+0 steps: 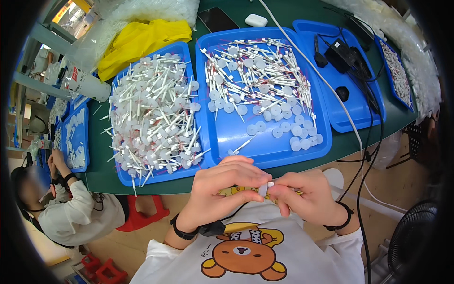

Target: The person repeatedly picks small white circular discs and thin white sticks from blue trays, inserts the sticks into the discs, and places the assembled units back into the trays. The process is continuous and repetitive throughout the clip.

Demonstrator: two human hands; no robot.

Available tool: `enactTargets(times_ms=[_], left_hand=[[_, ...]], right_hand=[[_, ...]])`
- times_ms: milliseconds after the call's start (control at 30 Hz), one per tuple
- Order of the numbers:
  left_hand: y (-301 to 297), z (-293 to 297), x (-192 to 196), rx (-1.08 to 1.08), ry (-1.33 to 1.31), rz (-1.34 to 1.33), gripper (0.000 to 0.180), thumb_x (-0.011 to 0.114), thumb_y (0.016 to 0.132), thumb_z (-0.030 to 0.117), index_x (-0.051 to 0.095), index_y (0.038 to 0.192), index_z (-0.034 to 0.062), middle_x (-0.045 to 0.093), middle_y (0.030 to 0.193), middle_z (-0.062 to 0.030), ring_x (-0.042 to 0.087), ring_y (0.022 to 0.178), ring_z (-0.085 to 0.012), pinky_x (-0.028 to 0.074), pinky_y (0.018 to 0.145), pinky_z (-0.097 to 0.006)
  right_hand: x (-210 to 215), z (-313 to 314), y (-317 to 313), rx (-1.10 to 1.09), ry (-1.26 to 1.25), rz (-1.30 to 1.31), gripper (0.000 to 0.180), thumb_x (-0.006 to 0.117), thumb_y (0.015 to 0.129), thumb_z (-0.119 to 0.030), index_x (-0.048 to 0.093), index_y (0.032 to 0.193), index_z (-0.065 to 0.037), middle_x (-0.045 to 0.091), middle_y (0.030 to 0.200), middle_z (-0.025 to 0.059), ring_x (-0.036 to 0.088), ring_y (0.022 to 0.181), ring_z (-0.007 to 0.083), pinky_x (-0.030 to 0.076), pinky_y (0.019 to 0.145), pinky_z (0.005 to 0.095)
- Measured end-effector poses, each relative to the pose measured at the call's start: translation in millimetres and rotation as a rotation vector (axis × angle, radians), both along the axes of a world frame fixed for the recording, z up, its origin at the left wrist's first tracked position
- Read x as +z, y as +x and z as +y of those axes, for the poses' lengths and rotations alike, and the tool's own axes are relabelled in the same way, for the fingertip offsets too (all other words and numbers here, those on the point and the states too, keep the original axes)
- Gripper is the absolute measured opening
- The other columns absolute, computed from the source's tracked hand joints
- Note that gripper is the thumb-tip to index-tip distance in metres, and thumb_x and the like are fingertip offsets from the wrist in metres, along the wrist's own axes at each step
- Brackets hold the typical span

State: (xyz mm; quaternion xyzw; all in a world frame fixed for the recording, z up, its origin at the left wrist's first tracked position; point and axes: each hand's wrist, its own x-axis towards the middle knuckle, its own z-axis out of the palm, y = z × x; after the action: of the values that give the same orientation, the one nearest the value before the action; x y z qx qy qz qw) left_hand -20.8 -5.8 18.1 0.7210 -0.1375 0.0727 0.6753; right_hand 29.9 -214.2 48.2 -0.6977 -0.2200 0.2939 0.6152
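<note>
Close to my body, just past the table's front edge, my two hands meet. My left hand (229,183) is closed, its thumb and fingers pinching a translucent white disc (263,190) seen edge-on. Against it, my right hand (305,195) pinches a small white connector piece (270,184); the rest of that piece is hidden by the fingers. Beyond my hands, a blue tray (227,154) carries loose translucent discs (285,127) and a heap of thin white stick-like parts with red wires (279,61). One stick-like part (243,146) lies by itself near my left hand.
To the left, another blue tray (124,177) is heaped with white stick-and-disc pieces. A blue tray (347,124) at right holds a black power adapter (339,54) and cables. A white cable (326,83) crosses the trays. A yellow bag (142,42), phone (217,20) and co-worker (71,213) are around.
</note>
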Motion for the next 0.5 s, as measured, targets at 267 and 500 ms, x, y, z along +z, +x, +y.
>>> enactTargets(times_ms=[267,500], left_hand=[[-2.7,-4.6,-4.6,-0.034,0.045,0.02,0.025,0.084,0.074,0.006,0.073,0.096,0.0015,0.076,0.091,-0.0087,0.072,0.101,-0.0313,0.047,0.101,-0.049],[9.4,3.8,0.5,0.131,0.46,0.107,0.022,0.075,0.081,0.006,0.069,0.103,0.0051,0.069,0.103,-0.0104,0.063,0.105,-0.0297,0.047,0.095,-0.042]], right_hand=[[9.7,-7.9,23.1,0.207,-0.123,0.791,0.04,0.052,0.105,-0.031,0.066,0.085,0.0,0.058,0.051,0.0023,0.051,0.042,0.0056,0.036,0.041,0.0218],[-18.0,10.1,22.1,-0.127,-0.317,-0.495,0.02,0.064,0.097,-0.019,0.067,0.091,-0.001,0.064,0.064,0.0119,0.059,0.051,0.0224,0.045,0.049,0.0322]])
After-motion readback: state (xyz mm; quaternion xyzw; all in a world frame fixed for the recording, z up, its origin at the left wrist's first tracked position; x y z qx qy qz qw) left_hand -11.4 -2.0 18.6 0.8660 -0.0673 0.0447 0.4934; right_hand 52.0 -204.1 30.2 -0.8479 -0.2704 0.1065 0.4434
